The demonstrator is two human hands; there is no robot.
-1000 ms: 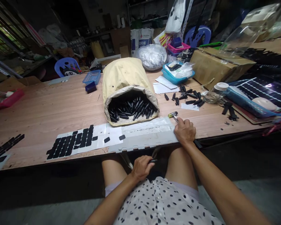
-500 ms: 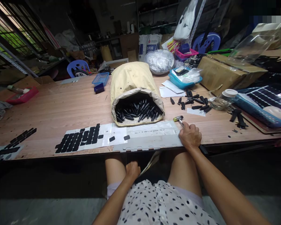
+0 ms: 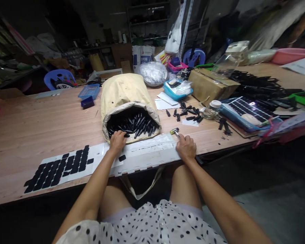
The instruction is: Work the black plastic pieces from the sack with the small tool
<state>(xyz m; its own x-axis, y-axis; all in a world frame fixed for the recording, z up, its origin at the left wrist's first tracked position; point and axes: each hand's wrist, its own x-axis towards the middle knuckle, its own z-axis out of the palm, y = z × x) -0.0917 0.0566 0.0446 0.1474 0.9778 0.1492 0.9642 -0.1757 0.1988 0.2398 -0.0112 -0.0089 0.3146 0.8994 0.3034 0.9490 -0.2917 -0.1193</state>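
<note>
My left hand [image 3: 117,141] is at the lower left of the mouth of a cream cloth bag [image 3: 127,88], its fingers closed on a slim black plastic piece [image 3: 126,135]. Many similar black tapered pieces [image 3: 139,123] lie heaped inside the bag. Closed around a small hammer [image 3: 175,130] is my right hand [image 3: 186,148], resting by the table's front edge. The hammer head, part yellow, points up and left, and its dark handle end shows behind the hand. Between the hands lies a pale grey board [image 3: 152,154].
Flat black pads [image 3: 53,167] stand in rows on a white sheet at the left. Loose black parts [image 3: 190,113] lie right of the bag, near a blue basket [image 3: 176,94] and a cardboard box [image 3: 210,86]. A blue tray [image 3: 89,91] sits at the back left.
My left hand has risen from my lap to the bag's mouth and closed on a black piece. The right hand keeps the hammer. The view has turned to the right.
</note>
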